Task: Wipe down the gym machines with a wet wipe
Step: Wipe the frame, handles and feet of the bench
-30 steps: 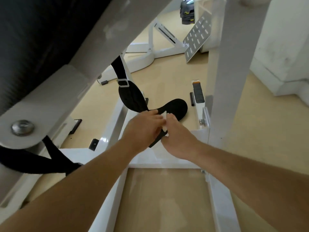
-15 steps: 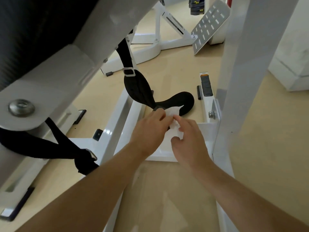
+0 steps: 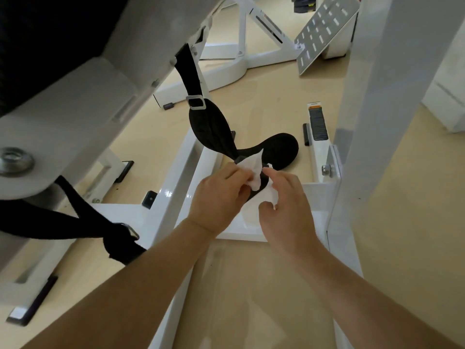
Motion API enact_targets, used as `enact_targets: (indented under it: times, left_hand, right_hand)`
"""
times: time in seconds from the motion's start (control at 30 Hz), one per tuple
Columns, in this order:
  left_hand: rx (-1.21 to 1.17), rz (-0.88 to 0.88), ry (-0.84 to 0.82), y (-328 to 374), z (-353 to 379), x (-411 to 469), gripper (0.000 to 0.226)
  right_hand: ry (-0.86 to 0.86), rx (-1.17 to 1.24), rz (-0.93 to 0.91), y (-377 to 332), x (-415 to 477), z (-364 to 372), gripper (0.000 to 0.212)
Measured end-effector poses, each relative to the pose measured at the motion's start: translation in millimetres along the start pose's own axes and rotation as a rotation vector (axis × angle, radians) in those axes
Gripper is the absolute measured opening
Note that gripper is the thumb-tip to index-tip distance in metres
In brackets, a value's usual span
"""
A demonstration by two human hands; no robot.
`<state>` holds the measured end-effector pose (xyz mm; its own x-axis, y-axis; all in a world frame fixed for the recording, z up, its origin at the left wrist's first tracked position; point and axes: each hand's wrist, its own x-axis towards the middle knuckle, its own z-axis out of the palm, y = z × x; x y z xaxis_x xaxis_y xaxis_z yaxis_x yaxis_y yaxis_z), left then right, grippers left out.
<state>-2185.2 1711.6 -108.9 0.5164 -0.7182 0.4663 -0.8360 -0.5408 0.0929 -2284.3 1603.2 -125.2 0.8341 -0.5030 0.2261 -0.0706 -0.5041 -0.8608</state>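
A black padded strap (image 3: 214, 127) hangs from the white machine frame (image 3: 176, 170) by a metal buckle, and its far pad lies over the base. A white wet wipe (image 3: 254, 170) is wrapped around the strap's narrow middle. My left hand (image 3: 221, 197) pinches the wipe together with the strap from the left. My right hand (image 3: 284, 205) grips the wipe's lower part from the right, fingers curled. Part of the strap is hidden under both hands.
A white upright post (image 3: 372, 122) stands close on the right. A black pad and its grey bracket (image 3: 63, 109) overhang at upper left, with a second black strap (image 3: 75, 217) below. Another white machine with a perforated footplate (image 3: 324, 31) stands farther back on the wood floor.
The wipe, almost hidden between my hands a second ago, now shows spread over the strap's middle. My hands have shifted slightly apart, and the view has tilted and moved closer.
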Motion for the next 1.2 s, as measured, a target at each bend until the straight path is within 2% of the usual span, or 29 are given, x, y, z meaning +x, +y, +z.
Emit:
enact_targets:
  times: [0.07, 0.1, 0.13, 0.2, 0.27, 0.33, 0.4, 0.5, 0.57, 0.7, 0.77, 0.9, 0.97, 1.07, 1.13, 1.2]
  left_hand:
    - [0.066, 0.000, -0.191, -7.4, 8.2, -12.9, 0.025]
    - [0.092, -0.091, -0.303, -13.6, 11.5, -24.1, 0.024]
    - [0.065, -0.245, -0.335, -20.2, 11.1, -34.3, 0.023]
    - [-0.061, -0.438, -0.189, -23.6, 2.7, -39.5, 0.017]
    - [-0.114, -0.337, 0.018, -14.0, -3.9, -19.1, 0.013]
    - [-0.110, -0.189, 0.115, -0.3, -5.1, 10.0, 0.014]
    - [-0.103, -0.148, 0.052, 8.4, -2.2, 33.0, 0.018]
    - [0.027, -0.164, -0.152, 9.3, 6.7, 52.4, 0.028]
    - [0.020, -0.318, -0.264, 6.1, 8.7, 63.8, 0.033]
    - [-0.330, -0.866, -0.327, -4.7, 16.4, 85.2, 0.023]
    - [-0.403, -0.984, -0.344, -13.9, 16.6, 85.7, 0.019]
    - [-0.448, -1.105, -0.381, -44.0, 17.5, 53.8, 0.021]
    - [-0.487, -1.070, -0.295, -44.2, 18.2, 46.8, 0.014]
    - [-0.513, -0.831, -0.192, -21.5, 11.8, 59.4, 0.027]
    - [-0.508, -0.743, -0.236, -13.7, 7.3, 65.4, 0.031]
    - [-0.410, -0.738, -0.312, -25.9, 7.1, 60.8, 0.031]
  right_hand:
    - [-0.018, -0.024, 0.000, 0.1, -2.8, 3.1, 0.061]
    - [-0.027, -0.041, 0.003, 0.3, -5.1, 3.3, 0.062]
    - [-0.036, -0.050, 0.006, -0.2, -6.4, 2.8, 0.064]
    - [-0.049, -0.042, 0.007, -0.7, -4.9, 1.0, 0.068]
    - [-0.032, -0.031, -0.001, 2.2, 0.9, 0.1, 0.069]
    - [-0.010, -0.043, -0.001, 4.2, 3.7, 2.2, 0.067]
    - [-0.009, -0.071, -0.007, 4.0, 3.0, 4.2, 0.064]
    - [-0.038, -0.102, -0.012, 3.3, 3.3, 1.9, 0.062]
    - [-0.058, -0.106, -0.010, 3.1, 2.7, -1.1, 0.059]
    - [-0.088, -0.111, 0.018, 1.3, 1.1, -6.7, 0.057]
    - [-0.100, -0.110, 0.024, 1.4, 0.9, -7.6, 0.057]
    - [-0.108, -0.108, 0.047, -1.5, 4.8, -6.9, 0.054]
    - [-0.100, -0.110, 0.059, -2.8, 7.2, -7.3, 0.053]
    - [-0.092, -0.086, 0.056, -4.2, 6.1, -5.3, 0.055]
    - [-0.092, -0.093, 0.035, -4.3, 2.2, -4.7, 0.056]
    - [-0.111, -0.115, 0.016, -1.0, -3.6, -4.4, 0.057]
